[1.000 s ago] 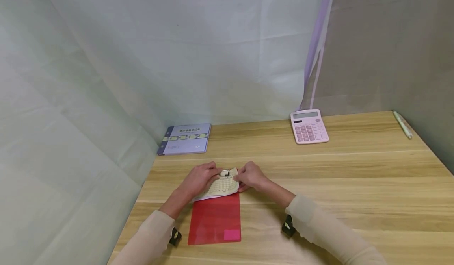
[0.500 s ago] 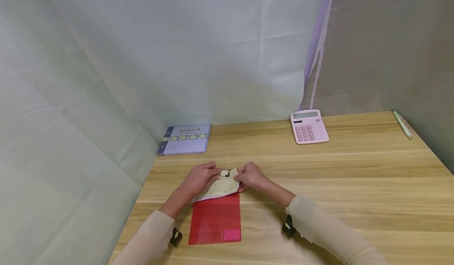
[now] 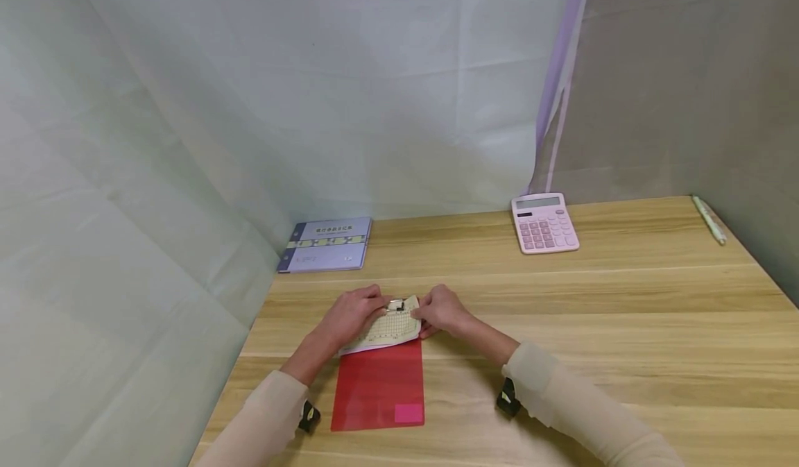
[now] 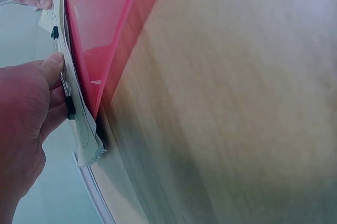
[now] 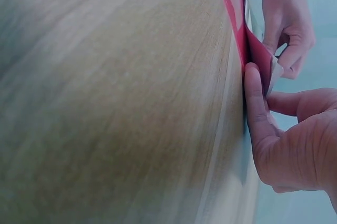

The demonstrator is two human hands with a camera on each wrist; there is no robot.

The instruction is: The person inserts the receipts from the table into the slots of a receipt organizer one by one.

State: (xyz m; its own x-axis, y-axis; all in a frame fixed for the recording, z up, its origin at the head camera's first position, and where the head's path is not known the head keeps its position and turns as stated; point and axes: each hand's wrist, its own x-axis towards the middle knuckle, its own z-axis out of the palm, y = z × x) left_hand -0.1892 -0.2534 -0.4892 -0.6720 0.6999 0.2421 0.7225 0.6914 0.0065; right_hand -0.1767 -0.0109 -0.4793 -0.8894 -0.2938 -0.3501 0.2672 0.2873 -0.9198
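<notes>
A red folder (image 3: pixel 381 391) lies on the table, a pink label in its lower right corner. Gridded cream sheets (image 3: pixel 392 327) lie across its far end, bulging upward. A metal file clip with black ends (image 3: pixel 396 306) sits over their top. My left hand (image 3: pixel 357 314) is at the sheets' left side, thumb and fingers gripping the clip; the left wrist view shows the thumb (image 4: pixel 54 65) between the clip's black ends. My right hand (image 3: pixel 443 309) pinches the sheets' right edge, one finger (image 5: pixel 254 89) extended beside the red cover in the right wrist view.
A lilac ledger book (image 3: pixel 327 245) lies at the table's back left. A pink calculator (image 3: pixel 544 223) is at the back edge, right of centre, and a pale green pen (image 3: pixel 709 220) lies at the far right. Cloth curtains (image 3: pixel 374 92) close off the back and left.
</notes>
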